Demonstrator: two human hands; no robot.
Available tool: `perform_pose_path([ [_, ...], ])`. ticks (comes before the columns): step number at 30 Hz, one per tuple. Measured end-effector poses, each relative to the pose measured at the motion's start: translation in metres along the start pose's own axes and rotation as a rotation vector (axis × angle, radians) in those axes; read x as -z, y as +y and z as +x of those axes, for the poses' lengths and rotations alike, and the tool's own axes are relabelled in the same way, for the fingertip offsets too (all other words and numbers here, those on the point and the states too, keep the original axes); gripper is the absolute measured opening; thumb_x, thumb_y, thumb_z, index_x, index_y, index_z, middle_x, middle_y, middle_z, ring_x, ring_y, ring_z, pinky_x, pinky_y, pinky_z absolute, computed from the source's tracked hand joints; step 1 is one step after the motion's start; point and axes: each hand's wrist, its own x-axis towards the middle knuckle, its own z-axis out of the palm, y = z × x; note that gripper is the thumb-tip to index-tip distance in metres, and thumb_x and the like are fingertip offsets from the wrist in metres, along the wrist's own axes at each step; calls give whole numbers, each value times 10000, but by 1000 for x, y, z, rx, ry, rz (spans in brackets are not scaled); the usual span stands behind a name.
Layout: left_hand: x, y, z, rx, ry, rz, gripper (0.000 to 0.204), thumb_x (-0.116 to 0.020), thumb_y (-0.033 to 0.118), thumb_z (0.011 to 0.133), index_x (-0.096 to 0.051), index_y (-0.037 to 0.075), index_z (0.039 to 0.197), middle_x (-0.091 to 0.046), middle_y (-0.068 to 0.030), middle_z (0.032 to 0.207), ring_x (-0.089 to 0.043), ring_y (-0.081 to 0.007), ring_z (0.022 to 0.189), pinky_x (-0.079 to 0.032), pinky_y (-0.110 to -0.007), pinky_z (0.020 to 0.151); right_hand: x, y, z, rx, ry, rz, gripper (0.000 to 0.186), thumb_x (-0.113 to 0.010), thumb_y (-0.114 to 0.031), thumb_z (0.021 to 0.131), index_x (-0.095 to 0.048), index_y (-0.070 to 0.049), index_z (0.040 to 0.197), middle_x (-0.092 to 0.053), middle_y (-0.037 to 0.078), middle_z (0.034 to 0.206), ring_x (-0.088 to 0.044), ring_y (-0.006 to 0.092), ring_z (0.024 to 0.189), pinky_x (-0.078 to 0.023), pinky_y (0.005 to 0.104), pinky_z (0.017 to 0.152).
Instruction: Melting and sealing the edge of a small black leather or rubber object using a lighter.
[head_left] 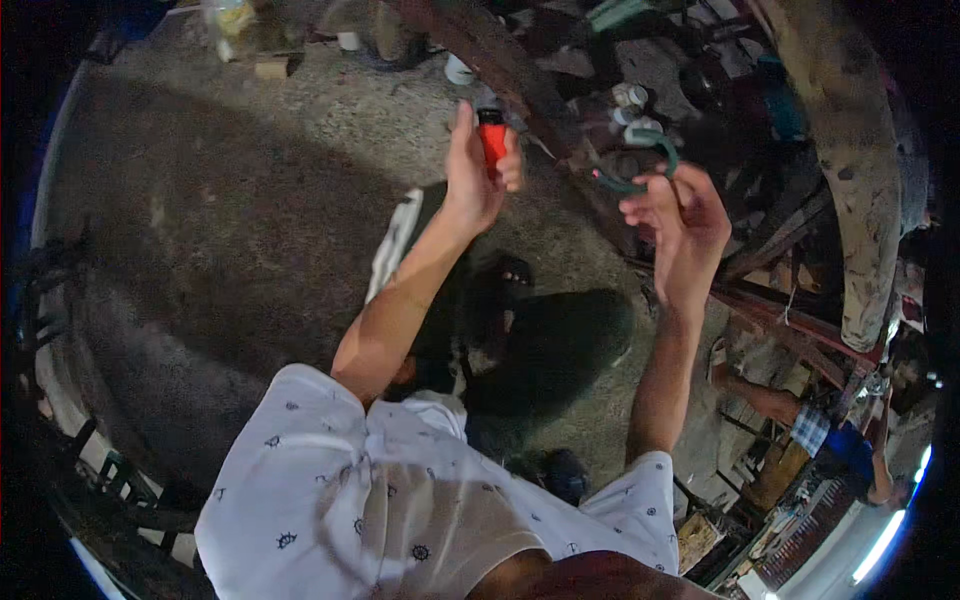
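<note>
Text: we're catching none here | labels and brands: none we can read | numbers: none | signs: none

The red handheld piece looks like smooth plastic, its cap a darker, black plastic; the green curved strip looks smooth and flexible, rubber or plastic, which of them unclear; the shirt is soft, matt woven cloth with a dark print; the floor looks like rough, matt concrete, grainy and stained; the pale post looks like weathered wood, knotty and unpolished.
</note>
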Motion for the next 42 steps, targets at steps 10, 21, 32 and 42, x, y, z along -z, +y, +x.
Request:
perform_pose_path([
  [10, 56, -62, 42, -250, 436, -86, 579, -306, 604, 877, -436, 119, 589, -336, 14, 469, -286, -106, 427, -234, -245, 439, -66, 125, 102, -108, -390, 454, 245, -632, -47, 829, -570, 41, 1049, -624, 89, 900, -617, 153, 759, -536, 285, 717],
  [21, 97, -112, 34, -497, 784, -12, 599, -305, 565, 906, -439, 111, 539, -369, 39, 457, -291, -67, 388, -194, -236, 387, -108, 234, 100, -625, -705, 608, 119, -542, -106, 897, -545, -10, 967, -549, 62, 920, -561, 220, 924, -483, 537, 853],
  [32, 174, -178, 20, -235, 853, -20, 551, -320, 537, 886, -430, 110, 557, -331, 34, 444, -262, -93, 380, -185, -260, 394, -106, 314, 42, -551, -483, 354, 160, -566, -92, 880, -526, -11, 1012, -548, 64, 935, -552, 164, 924, -520, 537, 810],
  [42, 224, -212, 16, -290, 901, -61, 521, -303, 450, 911, -411, 101, 539, -368, 3, 453, -324, -112, 389, -248, -280, 400, -112, 370, 18, -534, -491, 410, 112, -583, -75, 865, -551, -15, 954, -556, 48, 894, -569, 166, 890, -520, 549, 815],
])
